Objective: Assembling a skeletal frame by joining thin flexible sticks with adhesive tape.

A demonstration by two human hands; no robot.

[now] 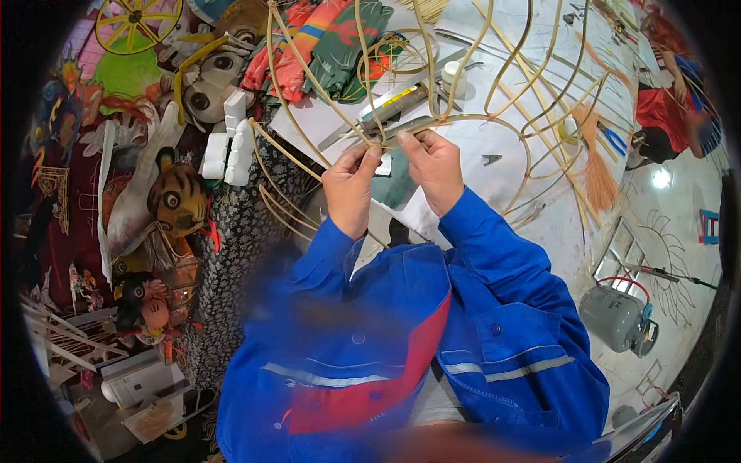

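A frame of thin bent bamboo strips (pixel 494 85) arches over a white table (pixel 502 166). My left hand (pixel 351 185) and my right hand (pixel 432 166) meet at a crossing of strips (pixel 382 143), fingers pinched on it from both sides. Both sleeves are blue. A strip curves from the joint down to the left past my left wrist. A small white piece shows between my hands; what it is cannot be told.
White foam blocks (pixel 231 147), a tiger mask (pixel 179 199) and painted figures crowd the left. A long knife (pixel 386 108) and white jar (pixel 451 77) lie behind the joint. A straw brush (pixel 596 166) and blue pliers (pixel 614 139) lie right. A grey gas cylinder (pixel 617 316) stands on the floor.
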